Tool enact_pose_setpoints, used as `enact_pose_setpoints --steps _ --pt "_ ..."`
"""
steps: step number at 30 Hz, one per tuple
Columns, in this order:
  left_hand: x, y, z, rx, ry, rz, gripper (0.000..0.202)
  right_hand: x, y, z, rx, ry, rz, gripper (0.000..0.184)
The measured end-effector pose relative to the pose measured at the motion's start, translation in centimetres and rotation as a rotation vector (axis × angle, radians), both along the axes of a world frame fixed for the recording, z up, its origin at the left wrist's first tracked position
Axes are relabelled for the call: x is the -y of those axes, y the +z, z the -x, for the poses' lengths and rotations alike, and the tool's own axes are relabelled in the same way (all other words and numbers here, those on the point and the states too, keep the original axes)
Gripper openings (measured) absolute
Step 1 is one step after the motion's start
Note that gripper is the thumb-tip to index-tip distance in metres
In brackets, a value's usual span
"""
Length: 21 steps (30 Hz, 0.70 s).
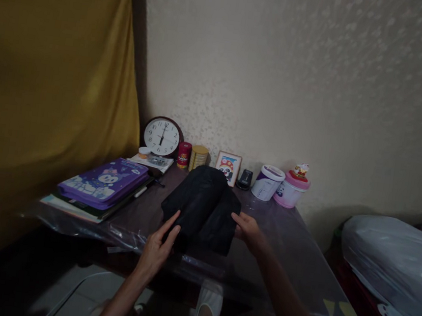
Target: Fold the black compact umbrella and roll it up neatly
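A piece of black folded cloth (205, 208), perhaps a garment, is spread between my hands above the near part of the table. My left hand (157, 249) grips its lower left edge, with the thumb and forefinger showing and the other fingers partly hidden. At the right edge, my right hand (247, 229) pinches the cloth, thumb on top and fingertips underneath out of sight. The cloth's far end rises in a rounded hump in front of a picture frame (228, 166).
On the plastic-covered table (280, 248) stand a wall clock (162, 136), a red tin (184, 154), a yellow tin (198, 157), a black stapler-like object (245, 179), a white tub (267, 183) and a pink-lidded tub (291, 189). A purple folder (104, 181) tops a stack at left.
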State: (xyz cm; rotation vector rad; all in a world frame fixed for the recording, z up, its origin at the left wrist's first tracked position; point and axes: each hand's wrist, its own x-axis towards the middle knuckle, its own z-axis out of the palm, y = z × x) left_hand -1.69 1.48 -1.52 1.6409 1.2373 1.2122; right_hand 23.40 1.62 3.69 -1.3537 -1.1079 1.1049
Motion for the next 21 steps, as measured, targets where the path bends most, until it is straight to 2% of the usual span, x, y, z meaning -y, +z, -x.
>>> enact_pose_setpoints --steps 3,6,13,17,21 --pt "0.0 0.0 0.0 0.008 -0.008 -0.006 0.059 -0.2 0.1 0.0 -0.083 -0.026 0.044 0.032" --pt "-0.1 -0.1 0.1 -0.002 -0.008 0.003 0.058 -0.1 0.5 -0.1 -0.07 -0.081 0.016 0.032" --pt "-0.1 -0.4 -0.2 -0.032 -0.017 -0.026 0.049 0.5 2.5 1.1 -0.016 -0.091 -0.097 0.034" --pt "0.0 -0.7 -0.9 -0.034 -0.061 -0.038 0.045 0.3 3.2 2.4 0.02 -0.133 -0.138 0.042" --pt "0.5 -0.7 -1.5 -0.032 -0.131 -0.036 0.045 -0.1 3.3 3.5 -0.026 -0.114 -0.083 0.038"
